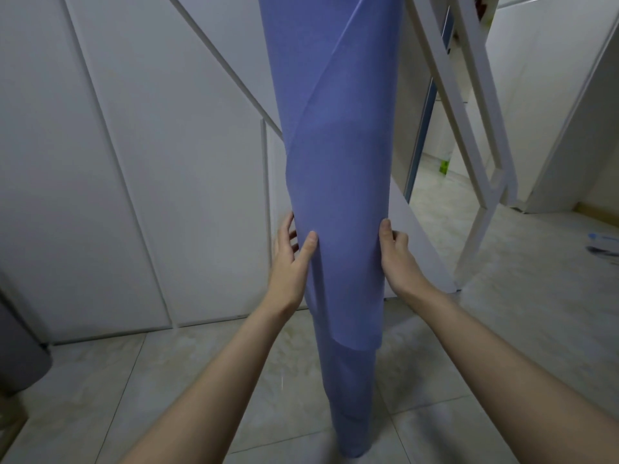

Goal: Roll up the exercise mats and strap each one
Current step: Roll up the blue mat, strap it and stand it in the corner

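Note:
A blue-purple exercise mat (338,169) stands upright on the tiled floor as a loose roll, its inner layers poking out lower at the bottom and its top running out of the frame. My left hand (289,259) grips its left side, thumb across the front and fingers behind. On the opposite side my right hand (395,252) holds the roll at the same height, thumb on the front and fingers wrapped behind. No strap is in view.
White panelled wardrobe doors (134,162) stand close behind and to the left. A white ladder-like frame (475,122) leans at the right. A dark grey object (20,356) sits at the left edge. Small blue items (603,242) lie on the floor far right.

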